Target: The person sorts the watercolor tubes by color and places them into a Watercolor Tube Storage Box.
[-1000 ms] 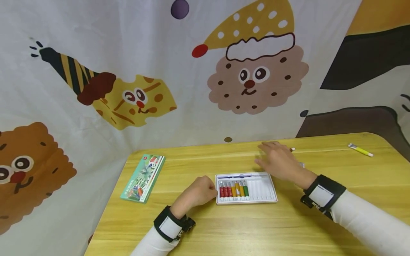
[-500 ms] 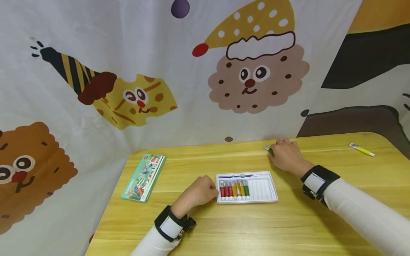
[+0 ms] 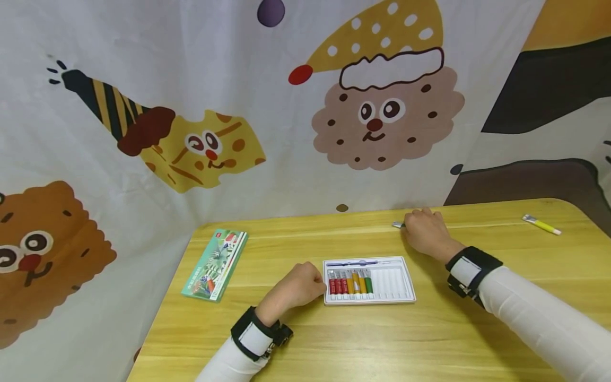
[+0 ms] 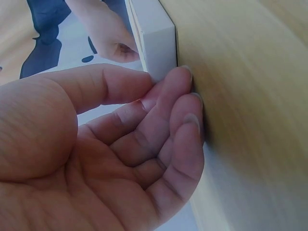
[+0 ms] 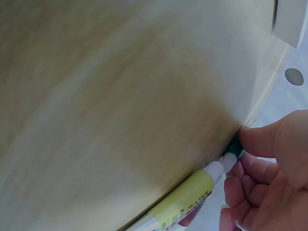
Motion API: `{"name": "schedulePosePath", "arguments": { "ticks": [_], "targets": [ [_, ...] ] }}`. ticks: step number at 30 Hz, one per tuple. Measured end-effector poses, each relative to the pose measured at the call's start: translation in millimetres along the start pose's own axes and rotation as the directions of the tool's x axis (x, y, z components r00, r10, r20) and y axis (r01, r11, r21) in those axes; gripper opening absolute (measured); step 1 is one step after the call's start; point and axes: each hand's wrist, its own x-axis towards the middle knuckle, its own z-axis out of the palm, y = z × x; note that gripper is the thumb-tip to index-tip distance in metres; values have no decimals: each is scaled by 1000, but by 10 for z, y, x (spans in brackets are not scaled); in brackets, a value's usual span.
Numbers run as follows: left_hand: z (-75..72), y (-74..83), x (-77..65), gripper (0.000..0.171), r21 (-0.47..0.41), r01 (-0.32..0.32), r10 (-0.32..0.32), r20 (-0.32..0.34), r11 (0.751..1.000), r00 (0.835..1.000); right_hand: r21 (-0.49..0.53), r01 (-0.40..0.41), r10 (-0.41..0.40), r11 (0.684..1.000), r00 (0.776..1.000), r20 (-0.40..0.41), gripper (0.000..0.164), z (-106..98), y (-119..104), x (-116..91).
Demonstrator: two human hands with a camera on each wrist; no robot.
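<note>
At the left end of the white paint tray [image 3: 392, 302], my left hand [image 3: 298, 285] holds its edge between thumb and curled fingers. The left wrist view shows the fingertips at the tray's corner [image 4: 160, 48]. Red, orange and green paint tubes [image 3: 350, 286] fill the tray's left slots, and a thin paintbrush [image 3: 355, 263] lies along its top. Near the back of the table, my right hand [image 3: 426, 232] pinches a green paint tube [image 5: 234, 146], whose silver end shows past the fingers. Close beside those fingers lies a yellow-green tube [image 5: 185, 197] with a white cap.
A green paint box [image 3: 215, 266] lies at the left of the wooden table [image 3: 363, 345]. One yellow paint tube [image 3: 541, 225] rests far back on the right. Behind the table hangs a white cloth [image 3: 281, 191] printed with cartoon figures.
My right hand has moved back and slightly right from beside the tray to the green paint tube, and its fingers now cover most of it. The left hand stays at the tray.
</note>
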Motion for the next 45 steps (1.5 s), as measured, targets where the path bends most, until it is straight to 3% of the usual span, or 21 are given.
{"name": "schedulePosePath", "arguments": {
  "ticks": [4,8,13,16,24,32,38,45],
  "targets": [
    [0,8,-9,31,-2,6,-6,3,1000,1000,-22,-8,8,1000,1000,16,14,-14,-26,-4],
    [-2,16,-16,29,-10,8,-8,5,1000,1000,10,1,-1,1000,999,-37,15,-85,-63,-21],
    [2,12,-11,29,-15,14,-14,8,1000,1000,159,38,-13,987,988,-157,13,-240,-113,-61],
    [7,9,-3,30,-14,22,-21,9,1000,1000,248,43,-2,968,986,-164,14,-338,-151,-92],
    [8,8,5,31,-20,23,-22,10,1000,1000,420,13,24,907,996,-82,22,-513,-260,-197],
    [9,0,1,31,-26,23,-23,12,999,1000,544,-63,3,837,994,111,23,-539,-413,-373],
    [2,15,-10,32,-24,24,-23,18,999,1000,593,-86,-17,801,986,166,21,-516,-574,-528],
    [3,11,-6,33,-20,25,-25,16,999,1000,631,-75,-39,772,985,165,20,-456,-751,-662]
  ]
}}
